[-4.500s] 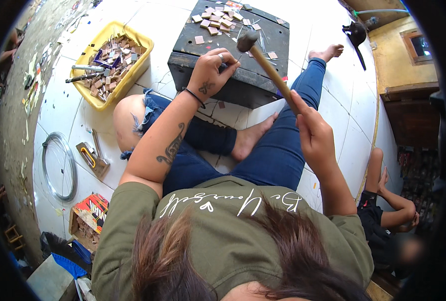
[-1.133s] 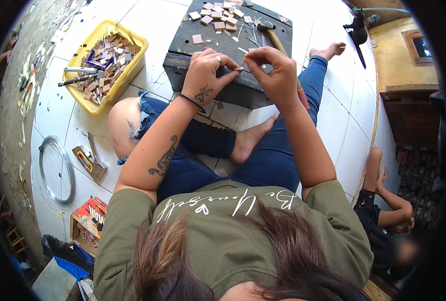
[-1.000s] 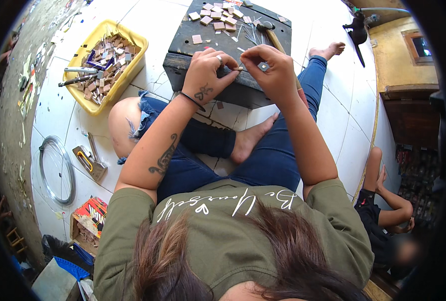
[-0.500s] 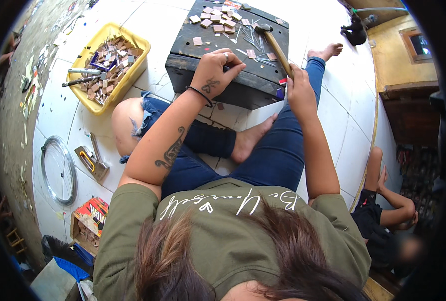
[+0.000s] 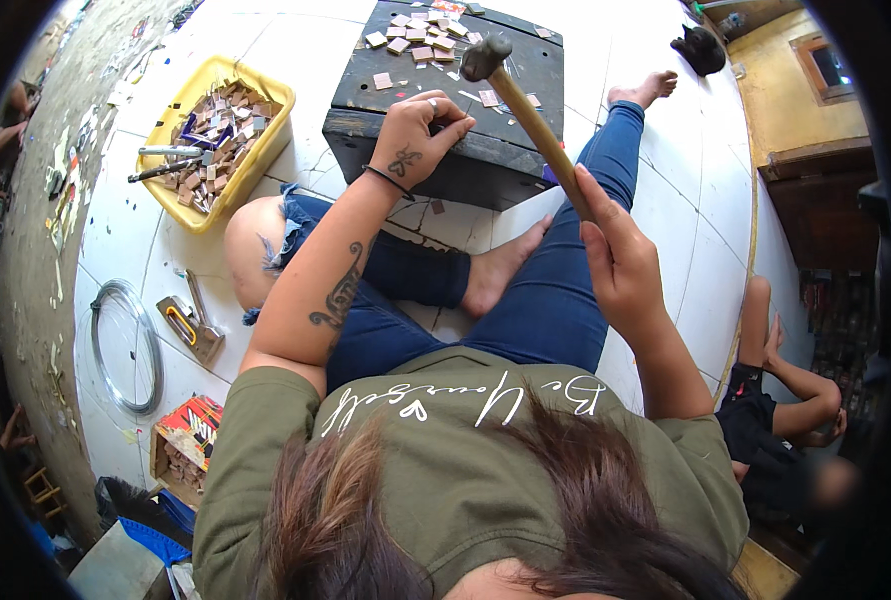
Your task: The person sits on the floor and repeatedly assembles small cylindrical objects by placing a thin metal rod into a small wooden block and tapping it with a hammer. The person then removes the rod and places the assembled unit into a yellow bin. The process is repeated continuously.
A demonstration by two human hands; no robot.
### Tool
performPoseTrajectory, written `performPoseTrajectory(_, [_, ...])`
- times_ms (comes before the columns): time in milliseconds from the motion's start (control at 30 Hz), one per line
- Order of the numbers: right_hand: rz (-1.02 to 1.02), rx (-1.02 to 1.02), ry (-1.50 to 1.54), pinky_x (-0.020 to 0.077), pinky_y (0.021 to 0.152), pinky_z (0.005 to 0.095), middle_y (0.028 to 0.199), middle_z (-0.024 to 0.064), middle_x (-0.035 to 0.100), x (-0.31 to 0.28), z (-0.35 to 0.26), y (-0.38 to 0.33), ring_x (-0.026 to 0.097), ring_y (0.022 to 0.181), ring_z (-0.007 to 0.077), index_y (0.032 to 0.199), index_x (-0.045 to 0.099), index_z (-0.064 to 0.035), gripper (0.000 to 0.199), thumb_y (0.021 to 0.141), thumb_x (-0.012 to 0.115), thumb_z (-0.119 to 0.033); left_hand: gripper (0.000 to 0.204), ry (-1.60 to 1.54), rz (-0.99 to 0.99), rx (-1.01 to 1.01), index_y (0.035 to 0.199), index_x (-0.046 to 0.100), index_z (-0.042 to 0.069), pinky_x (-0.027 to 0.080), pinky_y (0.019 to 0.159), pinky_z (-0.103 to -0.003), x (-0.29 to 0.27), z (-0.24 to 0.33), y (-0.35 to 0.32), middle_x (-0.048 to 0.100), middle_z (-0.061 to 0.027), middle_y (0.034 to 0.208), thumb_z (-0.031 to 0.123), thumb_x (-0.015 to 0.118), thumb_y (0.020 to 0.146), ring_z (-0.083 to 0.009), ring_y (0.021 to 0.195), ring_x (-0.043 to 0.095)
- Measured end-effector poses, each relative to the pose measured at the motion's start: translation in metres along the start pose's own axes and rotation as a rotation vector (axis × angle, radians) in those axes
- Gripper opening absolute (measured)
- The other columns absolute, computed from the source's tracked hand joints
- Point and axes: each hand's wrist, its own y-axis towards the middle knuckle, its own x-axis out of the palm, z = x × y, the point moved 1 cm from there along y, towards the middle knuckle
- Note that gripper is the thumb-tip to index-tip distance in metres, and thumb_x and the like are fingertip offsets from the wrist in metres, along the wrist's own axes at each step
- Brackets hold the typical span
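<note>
My right hand (image 5: 620, 255) is wrapped round the wooden handle of a hammer (image 5: 537, 128), which is raised with its dark metal head over the black wooden box (image 5: 365, 85). At the box's near edge, my left hand (image 5: 413, 140) is closed, thumb and fingers pinched together. Whatever lies between those fingertips is hidden. Several small square wooden pieces (image 5: 397, 46), brownish pink and pale, are scattered on the box top. Beyond the hammer, thin metal pins or nails lie partly covered by it.
A yellow basin (image 5: 290, 115) full of wooden pieces stands left on white tiles, pens across its rim. Nearer are a wire coil (image 5: 152, 350), a staple gun (image 5: 187, 328) and a carton (image 5: 180, 440). A dark animal (image 5: 700, 50) lies far right; another person (image 5: 790, 400) sits at right.
My right hand has lifted the hammer up and back toward me, and its head has swung left. My left hand keeps its pinch at the box edge. The dark animal has changed its pose.
</note>
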Motion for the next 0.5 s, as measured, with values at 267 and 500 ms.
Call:
performPoseTrajectory(267, [-0.036,0.042,-0.001,0.0506,0.075,0.0335,0.091,0.019,0.06,-0.0012,-0.0024,-0.0039,0.061,0.076,0.0296,0.146,0.044,-0.0144,0.054,0.095,0.051,0.0,0.014,-0.013,0.001,-0.002,0.082,0.071,0.0,0.049,0.065,-0.029,0.0005,-0.0046,-0.0003,0.066,-0.0086,0.077,0.014,0.073,0.083,-0.0186,0.068,0.063])
performPoseTrajectory(500, [-0.023,0.044,0.013,0.0496,0.073,0.0335,0.089,0.0177,0.058,0.0051,0.0031,-0.0052,0.059,0.073,0.0277,0.145,0.045,-0.0128,0.052,0.095,0.051,0.0,0.014,0.028,0.034,0.023,0.083,0.072,0.0,0.051,0.066,-0.029,-0.0003,-0.0003,-0.0025,0.067,-0.009,0.077,0.013,0.074,0.083,-0.019,0.07,0.065])
